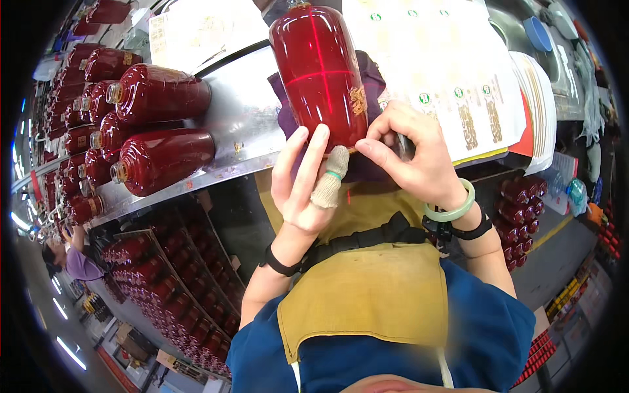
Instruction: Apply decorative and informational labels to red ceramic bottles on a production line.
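Note:
A large red glass bottle (316,59) lies on a dark purple cloth (288,118), its neck pointing away from me. Thin bright red lines cross on its surface, and a gold decal (358,99) sits low on its right side. My left hand (303,177) rests against the near end of the bottle with two fingers stretched out. A knitted finger cover (329,178) with a green band is on one of its digits. At the bottle's lower right, my right hand (413,152) is closed, thumb and forefinger bent toward each other beside the glass; anything pinched there is hidden.
Several similar bottles (164,95) lie on the metal bench (239,124) to the left. White decal sheets (426,59) with gold and green prints cover the right side. Racks of bottles (164,275) stand below left, and another person (82,262) is at far left.

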`<act>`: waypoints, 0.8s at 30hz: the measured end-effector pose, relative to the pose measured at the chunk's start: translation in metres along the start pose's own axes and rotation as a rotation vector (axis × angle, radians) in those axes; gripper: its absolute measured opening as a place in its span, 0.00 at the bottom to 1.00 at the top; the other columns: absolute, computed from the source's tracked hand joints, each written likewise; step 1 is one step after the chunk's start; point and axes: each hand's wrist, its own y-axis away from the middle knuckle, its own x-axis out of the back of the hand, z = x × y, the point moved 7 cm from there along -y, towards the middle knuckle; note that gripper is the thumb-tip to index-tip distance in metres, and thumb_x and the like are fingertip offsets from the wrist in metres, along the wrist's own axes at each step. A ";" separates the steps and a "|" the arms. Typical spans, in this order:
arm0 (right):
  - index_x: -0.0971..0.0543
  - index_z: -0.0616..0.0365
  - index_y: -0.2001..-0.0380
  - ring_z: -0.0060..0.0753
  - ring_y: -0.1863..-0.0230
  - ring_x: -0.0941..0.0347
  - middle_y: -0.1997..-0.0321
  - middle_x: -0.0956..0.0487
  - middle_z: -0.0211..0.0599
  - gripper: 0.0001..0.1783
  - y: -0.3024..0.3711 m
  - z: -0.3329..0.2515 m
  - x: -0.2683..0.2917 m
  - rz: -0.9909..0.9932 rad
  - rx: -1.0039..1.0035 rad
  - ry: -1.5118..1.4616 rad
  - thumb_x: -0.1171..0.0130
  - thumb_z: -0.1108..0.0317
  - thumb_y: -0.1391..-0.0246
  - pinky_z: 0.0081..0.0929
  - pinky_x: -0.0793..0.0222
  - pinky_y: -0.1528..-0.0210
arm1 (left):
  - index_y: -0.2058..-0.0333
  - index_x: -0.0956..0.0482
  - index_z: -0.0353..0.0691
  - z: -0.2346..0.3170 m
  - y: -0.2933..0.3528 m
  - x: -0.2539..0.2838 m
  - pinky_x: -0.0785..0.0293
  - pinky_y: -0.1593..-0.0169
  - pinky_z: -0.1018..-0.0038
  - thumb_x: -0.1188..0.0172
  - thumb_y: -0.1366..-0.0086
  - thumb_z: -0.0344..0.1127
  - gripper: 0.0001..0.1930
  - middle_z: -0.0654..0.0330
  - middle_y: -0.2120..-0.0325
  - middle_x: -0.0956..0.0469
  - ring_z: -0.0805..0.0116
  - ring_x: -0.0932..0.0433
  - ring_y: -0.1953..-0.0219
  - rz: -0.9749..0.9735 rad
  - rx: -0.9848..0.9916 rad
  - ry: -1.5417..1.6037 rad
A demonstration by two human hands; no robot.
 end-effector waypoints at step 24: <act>0.25 0.60 0.63 0.22 0.71 0.36 0.71 0.28 0.28 0.20 0.009 0.013 -0.014 0.147 -0.121 -0.159 0.25 0.63 0.49 0.24 0.34 0.66 | 0.57 0.17 0.26 -0.012 0.015 -0.003 0.18 0.48 0.59 0.32 0.44 0.16 0.14 0.48 0.54 0.16 0.47 0.17 0.51 0.062 0.132 0.044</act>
